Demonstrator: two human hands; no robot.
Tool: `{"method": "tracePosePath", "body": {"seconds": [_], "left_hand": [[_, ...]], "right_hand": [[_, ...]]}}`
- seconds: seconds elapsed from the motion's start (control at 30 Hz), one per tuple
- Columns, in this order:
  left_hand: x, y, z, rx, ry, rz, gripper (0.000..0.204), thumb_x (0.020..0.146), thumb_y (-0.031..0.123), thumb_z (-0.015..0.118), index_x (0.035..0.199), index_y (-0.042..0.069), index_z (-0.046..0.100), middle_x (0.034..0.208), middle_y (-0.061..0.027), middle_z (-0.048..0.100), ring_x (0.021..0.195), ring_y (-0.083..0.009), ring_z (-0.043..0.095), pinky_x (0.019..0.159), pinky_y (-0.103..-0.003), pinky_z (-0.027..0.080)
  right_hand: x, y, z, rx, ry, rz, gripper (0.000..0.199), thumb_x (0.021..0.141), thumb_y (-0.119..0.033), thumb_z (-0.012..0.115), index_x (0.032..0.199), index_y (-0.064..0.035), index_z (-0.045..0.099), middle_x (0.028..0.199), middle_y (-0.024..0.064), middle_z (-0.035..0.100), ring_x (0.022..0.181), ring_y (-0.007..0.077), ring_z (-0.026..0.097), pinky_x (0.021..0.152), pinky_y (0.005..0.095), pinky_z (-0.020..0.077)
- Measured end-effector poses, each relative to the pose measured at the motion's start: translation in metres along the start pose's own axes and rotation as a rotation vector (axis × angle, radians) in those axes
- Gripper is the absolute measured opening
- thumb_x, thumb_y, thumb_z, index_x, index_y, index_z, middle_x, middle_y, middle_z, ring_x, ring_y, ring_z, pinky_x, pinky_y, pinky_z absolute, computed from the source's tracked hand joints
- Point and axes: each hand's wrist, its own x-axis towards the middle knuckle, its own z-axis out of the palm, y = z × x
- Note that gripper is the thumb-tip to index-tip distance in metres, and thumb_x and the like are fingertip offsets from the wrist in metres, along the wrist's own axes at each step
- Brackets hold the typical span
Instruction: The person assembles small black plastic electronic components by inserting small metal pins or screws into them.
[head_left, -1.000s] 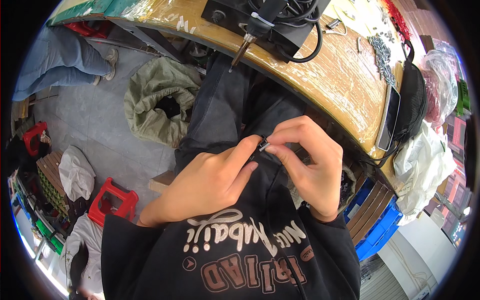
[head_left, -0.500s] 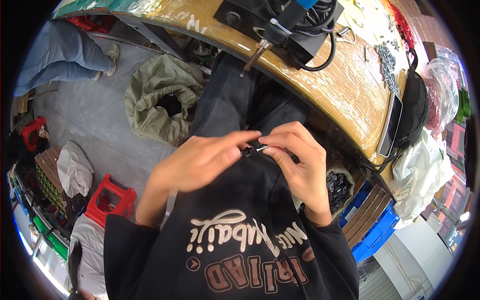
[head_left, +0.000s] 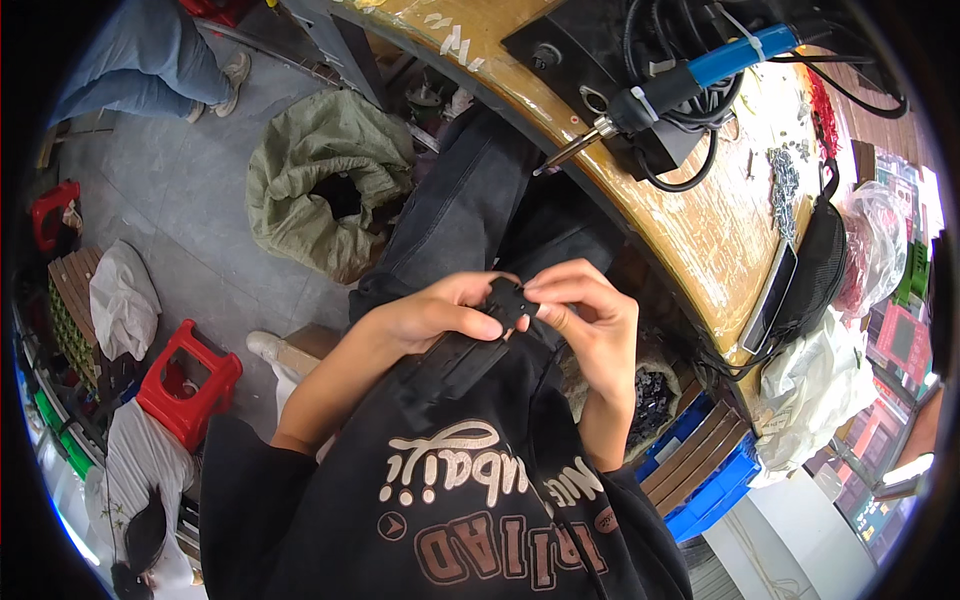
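Note:
Above my lap, a small black plastic part (head_left: 507, 307) with a rounded outline is held between both hands. My left hand (head_left: 440, 312) grips it from the left, thumb on its near side. With thumb and forefinger, my right hand (head_left: 588, 308) pinches at its right edge, and those fingertips partly cover it. I cannot make out whether a second tiny piece sits in the right pinch. Beyond the hands, a soldering iron (head_left: 690, 82) with a blue and black handle rests on a black box (head_left: 560, 50), its tip hanging over the bench edge.
The worn wooden bench (head_left: 690, 235) curves along the right, bearing a phone (head_left: 772, 298), a black pouch (head_left: 822, 255) and cables. An olive sack (head_left: 285, 190) stands left of my legs. Red stools (head_left: 190, 385), a blue crate (head_left: 715, 490) and an open sack of black parts (head_left: 655, 395) surround me.
The black part has turned and shows a broader face. My left hand, stretched over it before, has curled round it. The whole view has shifted, with the bench further right.

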Motion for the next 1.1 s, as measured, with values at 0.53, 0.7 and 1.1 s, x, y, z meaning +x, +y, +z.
{"method": "tracePosePath", "body": {"seconds": [0.53, 0.7, 1.1], "left_hand": [[0.031, 0.038, 0.022, 0.707, 0.655, 0.548, 0.018, 0.075, 0.004, 0.058, 0.089, 0.002, 0.048, 0.071, 0.0005, 0.051, 0.064, -0.0038, 0.046, 0.055, -0.021, 0.040], [0.029, 0.037, 0.021, 0.708, 0.632, 0.570, 0.018, 0.075, 0.004, 0.058, 0.089, 0.002, 0.048, 0.072, 0.0006, 0.051, 0.063, -0.0041, 0.046, 0.055, -0.021, 0.040], [0.029, 0.042, 0.028, 0.711, 0.646, 0.549, 0.018, 0.075, 0.004, 0.058, 0.091, 0.002, 0.048, 0.074, 0.0008, 0.052, 0.065, -0.0044, 0.048, 0.057, -0.020, 0.041]], "right_hand": [[0.014, -0.013, 0.034, 0.728, -0.045, 0.520, 0.023, 0.087, -0.006, 0.047, 0.100, 0.0011, 0.029, 0.067, 0.0170, 0.056, 0.047, 0.0263, 0.059, 0.038, 0.0312, 0.0508], [0.011, -0.016, 0.035, 0.686, -0.040, 0.499, 0.022, 0.086, -0.005, 0.047, 0.099, 0.0012, 0.030, 0.066, 0.0167, 0.056, 0.046, 0.0260, 0.059, 0.037, 0.0311, 0.0503], [0.014, -0.015, 0.034, 0.707, -0.039, 0.459, 0.021, 0.085, -0.001, 0.047, 0.096, 0.0005, 0.029, 0.062, 0.0159, 0.055, 0.043, 0.0247, 0.058, 0.036, 0.0298, 0.0494]]}}
